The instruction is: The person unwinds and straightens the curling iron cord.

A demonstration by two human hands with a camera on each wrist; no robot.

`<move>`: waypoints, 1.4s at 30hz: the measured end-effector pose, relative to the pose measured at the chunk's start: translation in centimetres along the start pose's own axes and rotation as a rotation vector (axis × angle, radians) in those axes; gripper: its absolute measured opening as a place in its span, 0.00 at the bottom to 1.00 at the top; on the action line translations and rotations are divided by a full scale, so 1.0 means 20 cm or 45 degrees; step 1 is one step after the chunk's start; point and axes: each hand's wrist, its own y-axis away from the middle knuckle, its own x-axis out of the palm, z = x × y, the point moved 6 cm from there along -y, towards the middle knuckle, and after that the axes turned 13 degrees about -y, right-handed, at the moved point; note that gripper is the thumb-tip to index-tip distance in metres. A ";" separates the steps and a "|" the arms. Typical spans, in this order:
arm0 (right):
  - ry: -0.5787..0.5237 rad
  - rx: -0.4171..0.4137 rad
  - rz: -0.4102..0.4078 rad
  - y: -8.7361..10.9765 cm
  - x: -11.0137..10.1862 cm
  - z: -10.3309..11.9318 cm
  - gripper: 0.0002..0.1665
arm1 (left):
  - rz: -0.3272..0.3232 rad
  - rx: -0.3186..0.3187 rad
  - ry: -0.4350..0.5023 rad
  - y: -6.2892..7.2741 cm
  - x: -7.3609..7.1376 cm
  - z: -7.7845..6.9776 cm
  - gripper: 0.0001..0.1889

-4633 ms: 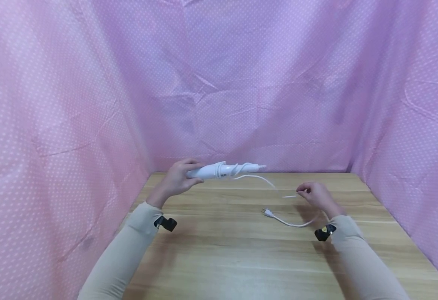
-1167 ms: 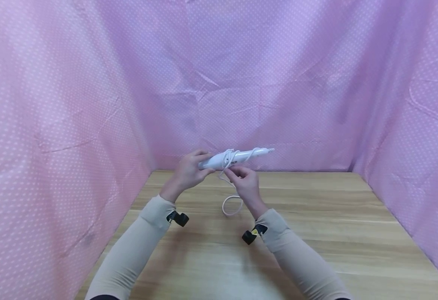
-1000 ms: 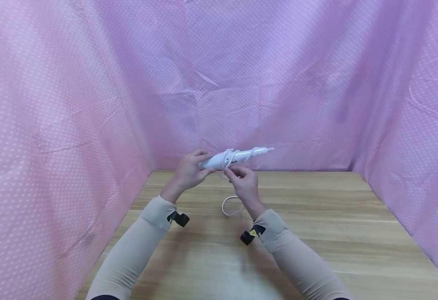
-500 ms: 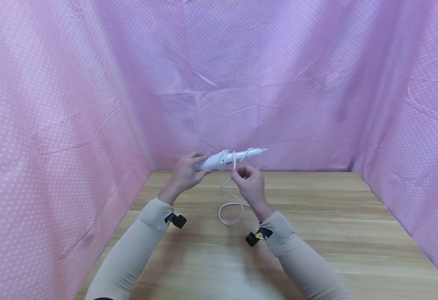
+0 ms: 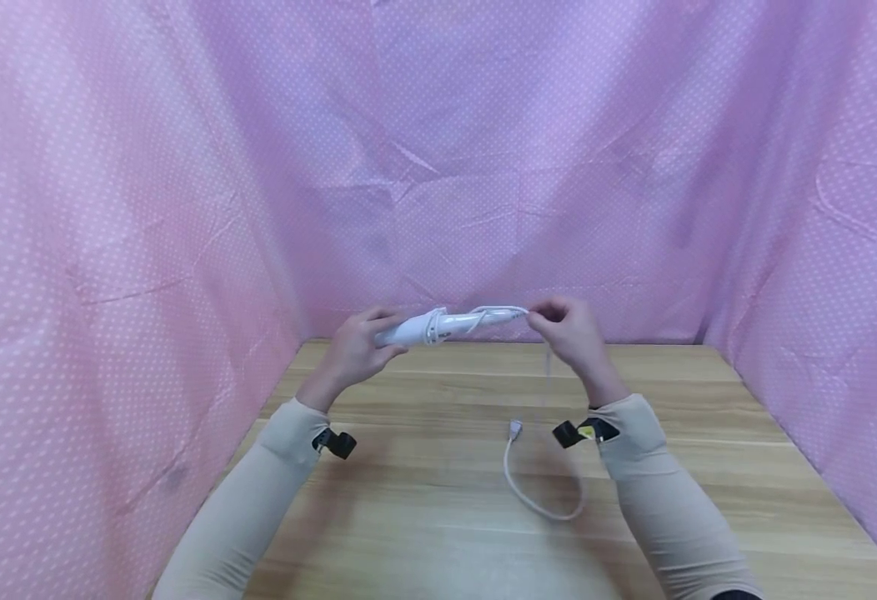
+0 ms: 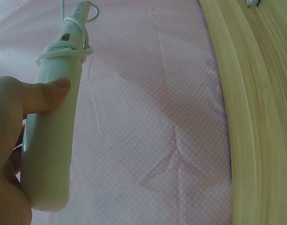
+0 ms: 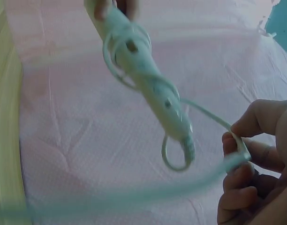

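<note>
A white wand-shaped electrical appliance [image 5: 412, 332] is held up over the table, its narrow cord end toward the right. My left hand [image 5: 352, 350] grips the thick rounded end, thumb lying along the body in the left wrist view. White cord [image 7: 207, 114] loops around the middle, near a small dark window, and along the tapered part. Just beyond the narrow tip, my right hand [image 5: 569, 333] pinches the cord between thumb and fingers. The rest of the cord hangs below that hand and curves across the tabletop to a white plug [image 5: 515, 429].
The pale wood table [image 5: 423, 517] spreads beneath both arms. Pink dotted cloth [image 5: 483, 167] encloses it at the back and both sides. A small black camera is worn on each wrist.
My right hand came in from the right to under the appliance's middle, then moved right to beyond its tip, drawing the cord along. The plug is visible again; my left hand keeps its grip.
</note>
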 end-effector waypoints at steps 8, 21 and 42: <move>0.189 -0.059 0.003 -0.04 -0.16 -0.09 0.11 | -0.008 0.059 0.121 0.02 -0.02 -0.03 0.23; 0.269 -0.206 0.365 0.11 -0.12 -0.31 0.05 | -0.226 0.008 0.192 0.01 -0.13 0.06 0.23; -0.386 -0.513 -0.068 0.16 -0.48 0.01 0.05 | -0.007 -0.122 0.088 0.13 -0.08 0.19 0.24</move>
